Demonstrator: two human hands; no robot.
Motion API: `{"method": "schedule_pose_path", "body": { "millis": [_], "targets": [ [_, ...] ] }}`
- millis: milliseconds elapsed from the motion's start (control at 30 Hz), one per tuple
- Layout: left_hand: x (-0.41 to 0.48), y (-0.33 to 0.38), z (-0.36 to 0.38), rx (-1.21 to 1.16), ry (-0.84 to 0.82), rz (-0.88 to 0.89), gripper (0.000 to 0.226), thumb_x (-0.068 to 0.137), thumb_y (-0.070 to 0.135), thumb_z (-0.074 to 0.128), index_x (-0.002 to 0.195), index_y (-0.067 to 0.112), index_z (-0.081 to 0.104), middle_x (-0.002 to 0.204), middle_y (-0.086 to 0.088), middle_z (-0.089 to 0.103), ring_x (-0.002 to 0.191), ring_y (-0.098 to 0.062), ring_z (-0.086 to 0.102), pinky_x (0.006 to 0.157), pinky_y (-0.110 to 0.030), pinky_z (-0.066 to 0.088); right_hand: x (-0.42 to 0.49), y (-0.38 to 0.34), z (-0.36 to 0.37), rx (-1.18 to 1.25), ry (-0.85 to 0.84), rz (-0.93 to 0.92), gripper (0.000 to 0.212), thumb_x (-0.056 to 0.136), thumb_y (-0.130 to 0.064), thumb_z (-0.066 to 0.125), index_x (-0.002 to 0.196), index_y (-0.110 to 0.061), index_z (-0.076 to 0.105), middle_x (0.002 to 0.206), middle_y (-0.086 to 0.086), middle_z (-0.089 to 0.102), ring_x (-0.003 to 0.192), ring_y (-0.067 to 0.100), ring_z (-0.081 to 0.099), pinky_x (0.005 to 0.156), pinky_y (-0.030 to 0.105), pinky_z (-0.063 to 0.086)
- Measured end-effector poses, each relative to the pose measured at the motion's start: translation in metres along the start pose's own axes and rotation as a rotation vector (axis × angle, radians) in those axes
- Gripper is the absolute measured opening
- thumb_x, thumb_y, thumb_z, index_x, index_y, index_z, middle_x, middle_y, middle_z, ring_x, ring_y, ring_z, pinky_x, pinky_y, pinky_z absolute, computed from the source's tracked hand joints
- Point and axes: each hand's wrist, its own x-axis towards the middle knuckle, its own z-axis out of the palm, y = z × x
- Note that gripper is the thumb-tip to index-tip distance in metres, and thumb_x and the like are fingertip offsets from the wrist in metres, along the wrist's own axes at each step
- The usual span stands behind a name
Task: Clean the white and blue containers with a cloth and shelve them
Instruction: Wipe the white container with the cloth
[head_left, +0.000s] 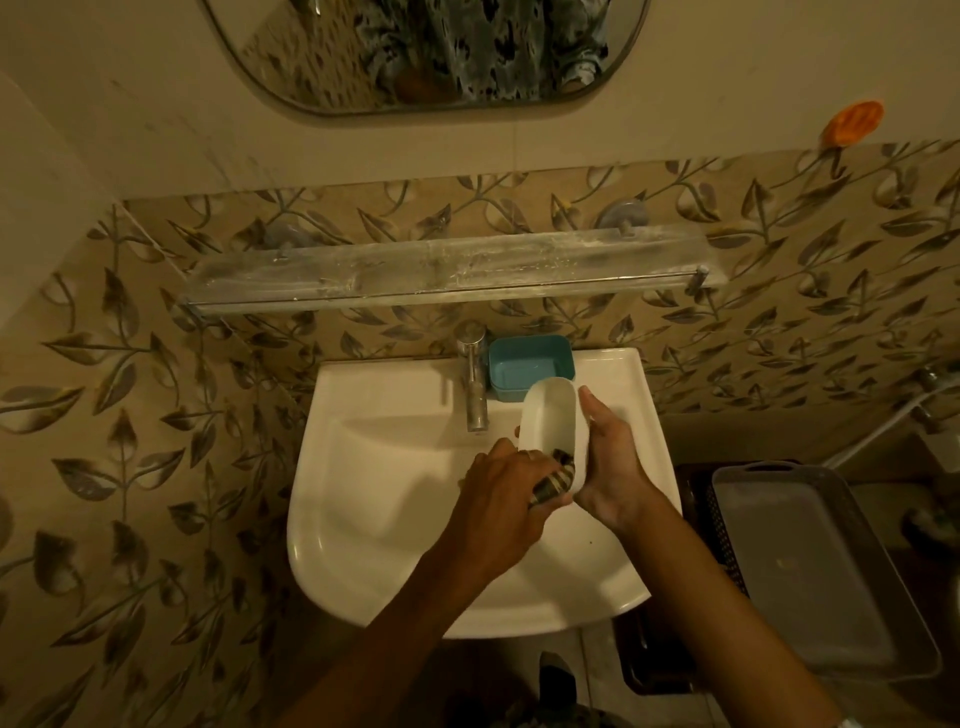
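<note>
My right hand (610, 467) grips the white container (550, 421) by its right side and holds it tilted above the sink basin. My left hand (501, 486) holds a striped dark cloth (556, 480) bunched in its fingers, pressed into the container's near end. The blue container (530, 366) stands open on the sink's back ledge, just right of the tap. A glass shelf (447, 273) with a metal rail runs along the wall above the sink, dusty and bare.
The white sink (374, 519) juts from a leaf-patterned tiled wall; a chrome tap (474, 384) stands at its back. A grey tray (810, 566) rests on a dark basket at the right. A mirror (426, 52) hangs above. An orange item (852, 122) sticks to the wall.
</note>
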Motion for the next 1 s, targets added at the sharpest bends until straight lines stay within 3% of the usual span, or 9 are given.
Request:
{"method": "schedule_pose_path", "body": {
  "millis": [100,233,333,400,633,700,767,867,1000],
  "targets": [
    [-0.003,-0.008,0.000,0.116,-0.078,0.144,0.030,0.086,0.028,0.063,0.115,0.021,0.062,0.119,-0.001,0.063,0.109,-0.021,0.047,0.087,-0.032,0.035,0.001,0.002,-0.006,-0.035,0.028,0.009,0.054,0.088,-0.055,0.053,0.119,-0.012,0.059,0.087,0.012,0.073,0.080,0.027,0.070,0.073,0.045,0.058],
    [-0.003,-0.027,-0.010,0.363,-0.150,0.241,0.050,0.087,0.012,0.058,0.132,0.032,0.049,0.140,0.011,0.048,0.125,-0.020,0.035,0.093,-0.035,0.028,0.003,0.007,-0.015,-0.080,0.061,0.035,0.045,0.087,-0.061,0.049,0.105,-0.022,0.062,0.075,0.009,0.076,0.068,0.025,0.074,0.058,0.040,0.059],
    [-0.003,-0.029,-0.015,0.497,-0.125,0.302,0.056,0.084,0.008,0.059,0.133,0.031,0.046,0.143,0.006,0.047,0.129,-0.027,0.033,0.094,-0.040,0.027,0.007,0.007,-0.015,-0.092,0.064,0.016,0.042,0.089,-0.061,0.046,0.103,-0.024,0.060,0.070,0.006,0.076,0.061,0.022,0.074,0.051,0.035,0.057],
    [-0.003,-0.025,-0.011,0.489,-0.074,0.243,0.056,0.083,0.010,0.060,0.133,0.030,0.045,0.141,0.004,0.049,0.127,-0.027,0.035,0.093,-0.041,0.028,0.008,0.004,-0.011,-0.090,0.044,-0.028,0.041,0.089,-0.061,0.045,0.100,-0.025,0.060,0.068,0.005,0.075,0.060,0.021,0.073,0.049,0.033,0.056],
    [-0.002,0.005,-0.010,-0.051,-0.116,-0.085,0.043,0.085,0.016,0.064,0.127,0.021,0.053,0.123,-0.003,0.056,0.111,-0.022,0.047,0.098,-0.036,0.042,0.008,0.005,0.005,-0.089,0.028,-0.244,0.041,0.085,-0.061,0.046,0.090,-0.030,0.072,0.075,0.001,0.076,0.069,0.019,0.073,0.058,0.034,0.059],
    [-0.004,0.011,-0.020,-0.243,-0.115,-0.116,0.025,0.093,0.019,0.053,0.117,0.024,0.058,0.105,0.001,0.062,0.099,-0.018,0.056,0.091,-0.036,0.047,0.003,0.009,0.009,-0.142,0.031,-0.279,0.051,0.077,-0.066,0.047,0.103,-0.029,0.070,0.087,0.005,0.076,0.080,0.021,0.073,0.064,0.035,0.059],
    [-0.003,0.014,-0.030,-0.399,-0.177,-0.166,0.018,0.095,0.021,0.048,0.107,0.022,0.061,0.093,0.002,0.065,0.089,-0.015,0.062,0.085,-0.035,0.051,0.001,0.015,0.010,-0.205,0.019,-0.388,0.048,0.085,-0.062,0.043,0.120,-0.035,0.062,0.106,0.004,0.073,0.096,0.022,0.070,0.076,0.039,0.059],
    [0.003,0.016,-0.040,-0.661,-0.268,-0.366,0.019,0.094,0.026,0.049,0.107,0.021,0.062,0.100,-0.002,0.069,0.094,-0.018,0.066,0.090,-0.037,0.052,-0.002,0.019,0.012,-0.357,-0.058,-0.617,0.037,0.096,-0.049,0.031,0.128,-0.050,0.049,0.141,0.005,0.051,0.129,0.025,0.050,0.106,0.047,0.043],
    [0.017,0.017,-0.054,-1.022,-0.206,-0.514,0.021,0.091,0.022,0.055,0.109,0.013,0.062,0.101,-0.010,0.072,0.095,-0.023,0.068,0.089,-0.040,0.053,-0.007,0.027,0.010,-0.403,-0.118,-0.651,0.058,0.091,-0.062,0.042,0.138,-0.029,0.043,0.134,0.013,0.052,0.122,0.028,0.052,0.100,0.043,0.046]
  ]
}}
